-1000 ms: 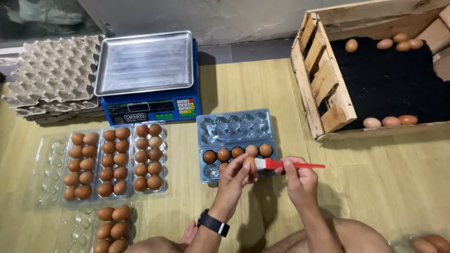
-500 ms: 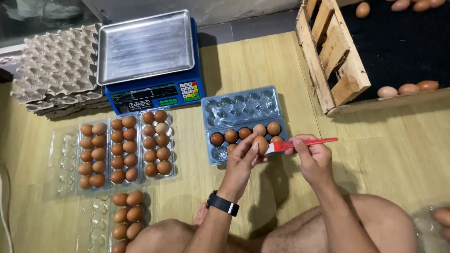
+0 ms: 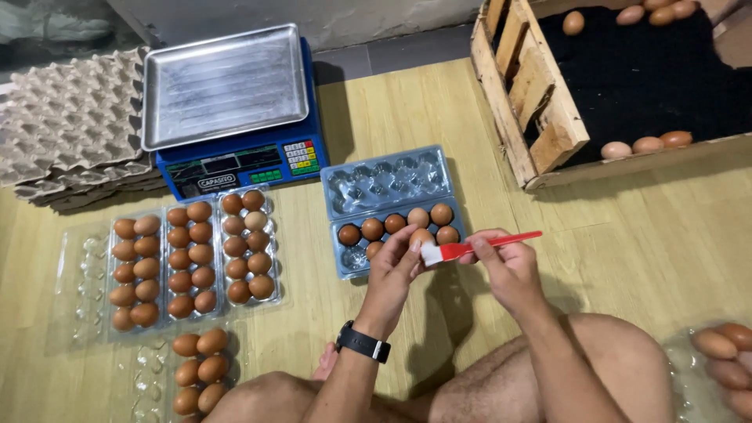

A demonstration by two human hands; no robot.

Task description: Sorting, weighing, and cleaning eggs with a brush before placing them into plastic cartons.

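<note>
My left hand [image 3: 394, 274], with a black watch on the wrist, holds a brown egg [image 3: 421, 237] over the near edge of an open blue-tinted plastic egg carton [image 3: 389, 182]. My right hand [image 3: 501, 265] grips a small brush with a red handle [image 3: 479, 247]; its white bristles touch the egg. Several brown eggs lie in the carton's near half, and the far half is bare.
A blue scale with a steel pan [image 3: 225, 86] stands behind. Grey pulp trays [image 3: 66, 117] are stacked at left. Clear cartons full of brown eggs [image 3: 188, 258] lie left of me. A wooden crate [image 3: 540, 110] with a few eggs is at right.
The view has shifted, so everything sits lower and further right in the picture. Both hands stay together over the carton with the brush against the egg.
</note>
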